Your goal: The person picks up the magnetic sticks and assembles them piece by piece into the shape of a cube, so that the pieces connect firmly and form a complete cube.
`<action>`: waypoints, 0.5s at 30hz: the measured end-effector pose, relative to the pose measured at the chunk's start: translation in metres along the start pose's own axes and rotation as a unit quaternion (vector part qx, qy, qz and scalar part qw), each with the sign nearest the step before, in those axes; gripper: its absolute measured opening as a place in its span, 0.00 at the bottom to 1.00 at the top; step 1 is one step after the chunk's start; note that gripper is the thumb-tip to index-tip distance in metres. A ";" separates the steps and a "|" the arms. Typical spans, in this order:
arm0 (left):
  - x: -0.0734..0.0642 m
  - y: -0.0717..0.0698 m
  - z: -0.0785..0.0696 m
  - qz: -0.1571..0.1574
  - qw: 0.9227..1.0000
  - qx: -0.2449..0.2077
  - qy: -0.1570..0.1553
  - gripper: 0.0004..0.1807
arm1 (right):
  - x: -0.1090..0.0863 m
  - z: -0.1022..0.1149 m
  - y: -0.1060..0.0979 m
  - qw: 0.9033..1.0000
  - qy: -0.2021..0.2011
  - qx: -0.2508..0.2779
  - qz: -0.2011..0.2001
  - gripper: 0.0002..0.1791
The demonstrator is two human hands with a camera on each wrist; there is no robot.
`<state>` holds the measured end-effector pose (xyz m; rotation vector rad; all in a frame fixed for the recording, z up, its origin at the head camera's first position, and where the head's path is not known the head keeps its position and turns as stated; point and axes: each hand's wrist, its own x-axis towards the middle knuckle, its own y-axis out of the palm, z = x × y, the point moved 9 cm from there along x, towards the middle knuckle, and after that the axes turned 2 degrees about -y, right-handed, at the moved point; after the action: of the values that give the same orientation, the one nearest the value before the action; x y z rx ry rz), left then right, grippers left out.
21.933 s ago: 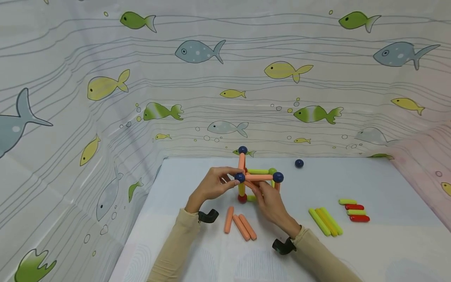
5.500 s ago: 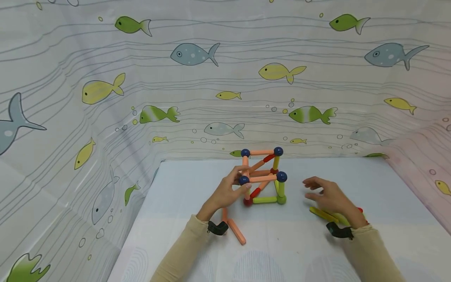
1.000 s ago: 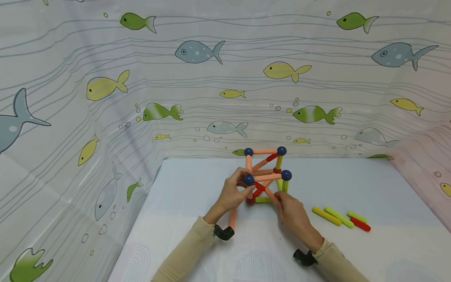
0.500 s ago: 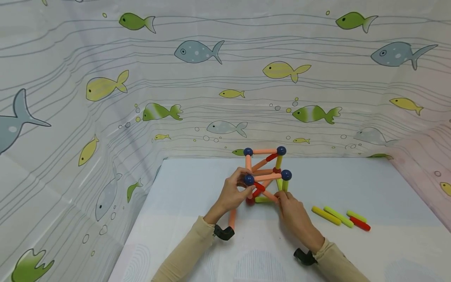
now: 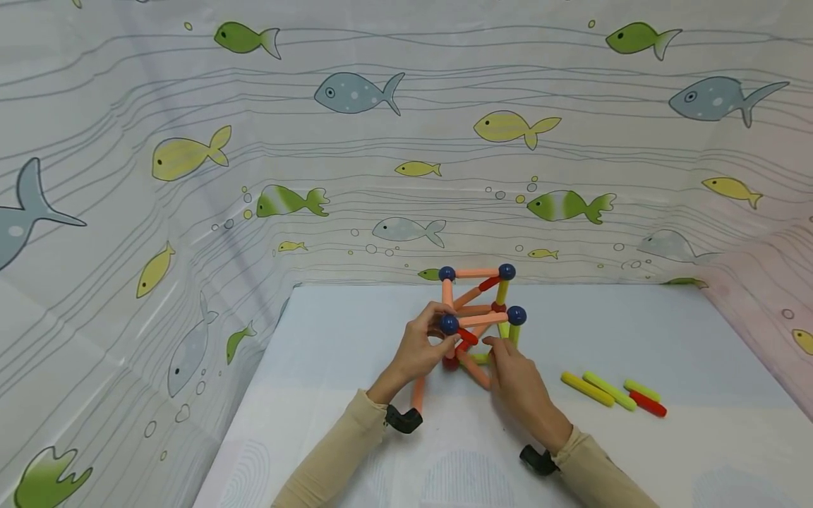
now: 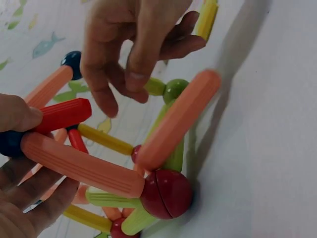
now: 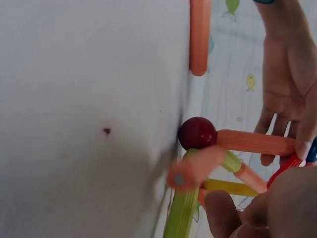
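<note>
A frame of magnetic sticks and balls (image 5: 479,319) stands on the table, with blue balls on top. My left hand (image 5: 417,346) pinches its near left blue ball (image 5: 449,324), the thumb also at a short red stick (image 6: 64,115) that juts from this ball. From the dark red ball (image 6: 167,193) at the bottom corner, an orange stick (image 5: 474,370) slants outward, its far end free. My right hand (image 5: 521,381) hovers just above that stick, fingers loosely bent and holding nothing. In the right wrist view the orange stick is blurred.
An orange stick (image 5: 418,394) lies by my left wrist, partly hidden. To the right lie a yellow stick (image 5: 587,389), a long lime stick (image 5: 610,390), a short lime stick (image 5: 642,389) and a red stick (image 5: 648,403). A fish-patterned sheet (image 5: 419,141) rises behind the table.
My right hand has let go of the orange stick and shifted slightly left; the stick has dropped from the red stick to the bottom ball. Since the oldest frame, the frame has gained balls and sticks.
</note>
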<state>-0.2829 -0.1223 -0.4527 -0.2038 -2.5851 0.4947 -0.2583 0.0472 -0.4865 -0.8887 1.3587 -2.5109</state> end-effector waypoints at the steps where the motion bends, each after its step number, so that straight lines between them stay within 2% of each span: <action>1: 0.000 0.000 0.001 0.001 1.000 0.002 0.000 0.23 | 0.001 0.001 0.001 1.000 -0.004 -0.002 -0.001 0.18; 4: 0.000 0.001 0.001 -0.001 1.000 0.004 0.003 0.23 | 0.000 0.000 0.005 1.000 0.013 0.000 0.021 0.12; 6: 0.000 0.001 0.001 -0.002 1.000 0.004 0.004 0.23 | -0.003 -0.002 0.013 0.997 0.045 0.007 0.061 0.09; 9: 0.000 0.000 0.001 -0.002 1.000 0.002 0.002 0.22 | -0.011 -0.004 0.029 0.987 0.082 0.008 0.135 0.19; 11: 0.000 0.000 0.002 0.001 1.000 0.001 -0.001 0.22 | -0.017 -0.001 0.039 0.982 0.087 0.011 0.168 0.24; 15: 0.000 0.001 0.002 0.007 1.000 0.000 -0.010 0.22 | -0.022 0.011 0.048 0.984 0.055 0.018 0.170 0.31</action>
<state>-0.2838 -0.1221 -0.4549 -0.2180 -2.6042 0.5033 -0.2407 0.0203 -0.5302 -0.4672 1.3596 -2.3388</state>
